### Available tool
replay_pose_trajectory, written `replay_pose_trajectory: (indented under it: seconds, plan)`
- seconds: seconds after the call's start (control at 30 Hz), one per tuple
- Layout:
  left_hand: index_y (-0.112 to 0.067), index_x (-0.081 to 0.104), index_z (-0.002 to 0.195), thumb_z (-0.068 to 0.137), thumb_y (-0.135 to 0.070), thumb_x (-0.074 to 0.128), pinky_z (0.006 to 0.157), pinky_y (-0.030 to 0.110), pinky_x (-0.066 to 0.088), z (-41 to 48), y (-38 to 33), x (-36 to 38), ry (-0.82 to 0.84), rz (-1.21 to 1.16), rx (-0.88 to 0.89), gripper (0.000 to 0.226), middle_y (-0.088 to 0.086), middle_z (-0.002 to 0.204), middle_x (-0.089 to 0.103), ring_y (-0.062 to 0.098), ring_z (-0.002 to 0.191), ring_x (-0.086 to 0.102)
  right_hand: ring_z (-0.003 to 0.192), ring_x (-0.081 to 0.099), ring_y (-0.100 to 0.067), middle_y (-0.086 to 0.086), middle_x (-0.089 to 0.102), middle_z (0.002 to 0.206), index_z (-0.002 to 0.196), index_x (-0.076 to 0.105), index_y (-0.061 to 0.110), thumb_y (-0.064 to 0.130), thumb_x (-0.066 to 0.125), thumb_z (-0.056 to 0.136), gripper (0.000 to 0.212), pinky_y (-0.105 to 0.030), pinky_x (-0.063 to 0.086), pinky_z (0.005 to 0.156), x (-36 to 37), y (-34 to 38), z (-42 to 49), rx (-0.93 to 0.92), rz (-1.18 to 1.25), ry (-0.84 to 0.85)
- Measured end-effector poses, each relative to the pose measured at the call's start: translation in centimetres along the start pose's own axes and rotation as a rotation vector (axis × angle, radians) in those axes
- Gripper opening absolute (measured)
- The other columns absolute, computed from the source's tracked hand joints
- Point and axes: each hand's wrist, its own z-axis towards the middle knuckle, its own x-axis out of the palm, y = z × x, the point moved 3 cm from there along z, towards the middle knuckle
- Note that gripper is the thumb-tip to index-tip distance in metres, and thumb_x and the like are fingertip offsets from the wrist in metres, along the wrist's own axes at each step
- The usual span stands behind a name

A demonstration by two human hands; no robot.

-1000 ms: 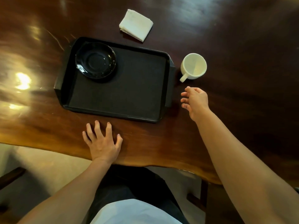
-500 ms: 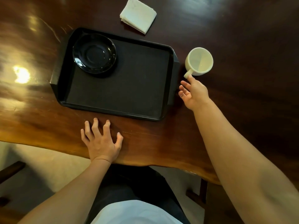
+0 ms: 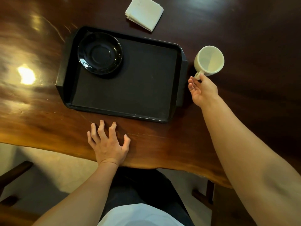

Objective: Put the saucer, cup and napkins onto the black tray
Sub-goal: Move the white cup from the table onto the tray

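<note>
A black tray [image 3: 130, 88] lies on the dark wooden table. The black saucer [image 3: 100, 53] sits in the tray's far left corner. A white cup [image 3: 210, 60] stands upright on the table just right of the tray, its handle pointing toward me. My right hand [image 3: 202, 90] pinches that handle between thumb and fingertips. A folded stack of white napkins [image 3: 144, 13] lies on the table beyond the tray. My left hand [image 3: 109, 144] rests on the table in front of the tray, fingers spread and slightly curled, holding nothing.
The wavy front edge of the table [image 3: 154, 167] runs just behind my left wrist. A dark wooden chair [image 3: 14, 173] shows at the lower left, and a table support [image 3: 205, 194] stands below the edge on the right.
My right hand moved forward from beside the tray to the cup and closed on its handle. My left hand stayed put, its fingers curling a little.
</note>
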Motion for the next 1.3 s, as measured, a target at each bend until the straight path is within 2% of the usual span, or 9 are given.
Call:
replay_pose_trajectory:
  seconds: [0.17,0.4,0.5,0.63,0.83,0.97,1.3]
  plan:
    - [-0.021,0.049,0.133,0.083,-0.058,0.05,0.118,0.061,0.013,0.0,-0.1,-0.1,0.006,-0.008,-0.004,0.063,0.019,0.152,0.035,0.044,0.145,0.023,0.082,0.069,-0.018,-0.017,0.069,0.111,0.129,0.054,0.009,0.026,0.055,0.103,0.031,-0.024,0.056,0.06,-1.4,-0.7,0.3,-0.086,-0.056,-0.034]
    - [-0.022,0.049,0.133,0.082,-0.059,0.05,0.119,0.061,0.013,0.0,0.0,0.0,0.018,-0.007,-0.011,0.063,0.018,0.152,0.034,0.043,0.146,0.022,0.086,0.06,-0.019,-0.011,0.057,0.104,0.137,0.05,0.007,0.015,0.046,0.106,0.032,-0.019,0.051,0.05,-2.1,-1.3,-0.1,-0.11,-0.09,-0.022]
    - [-0.022,0.048,0.133,0.082,-0.059,0.049,0.119,0.062,0.014,0.0,-0.1,0.1,0.023,-0.013,-0.004,0.063,0.018,0.152,0.033,0.043,0.146,0.021,0.084,0.058,-0.018,-0.012,0.055,0.103,0.138,0.049,0.007,0.014,0.043,0.107,0.033,-0.019,0.049,0.051,-2.2,-0.7,-0.9,-0.138,-0.071,0.015]
    - [-0.022,0.048,0.134,0.082,-0.059,0.049,0.119,0.061,0.013,0.1,-0.1,-0.1,0.024,-0.019,-0.008,0.064,0.018,0.153,0.033,0.043,0.146,0.021,0.078,0.056,-0.015,-0.01,0.055,0.1,0.13,0.053,0.009,0.014,0.044,0.107,0.026,-0.021,0.049,0.055,-1.3,0.0,-2.4,-0.183,-0.134,0.102]
    - [-0.023,0.05,0.133,0.082,-0.061,0.049,0.119,0.061,0.012,0.1,-0.1,-0.2,0.026,-0.028,-0.013,0.064,0.018,0.153,0.034,0.043,0.146,0.022,0.074,0.057,-0.015,-0.011,0.055,0.1,0.126,0.053,0.008,0.017,0.045,0.107,0.022,-0.023,0.05,0.053,1.9,-1.3,-4.9,-0.185,-0.211,0.212]
    - [-0.024,0.051,0.133,0.083,-0.06,0.052,0.119,0.06,0.011,0.0,0.0,-0.1,0.026,-0.028,-0.015,0.062,0.016,0.153,0.035,0.042,0.146,0.022,0.077,0.058,-0.017,-0.012,0.057,0.1,0.123,0.054,0.008,0.018,0.049,0.106,0.021,-0.024,0.051,0.055,4.2,-2.9,-5.9,-0.125,-0.265,0.261]
    - [-0.023,0.053,0.133,0.082,-0.058,0.057,0.118,0.061,0.014,0.1,0.1,-0.1,0.017,-0.028,-0.007,0.061,0.018,0.151,0.038,0.043,0.145,0.024,0.07,0.057,-0.017,-0.016,0.057,0.097,0.125,0.054,0.004,0.02,0.049,0.106,0.026,-0.024,0.053,0.055,7.0,-6.2,-5.7,-0.064,-0.369,0.264]
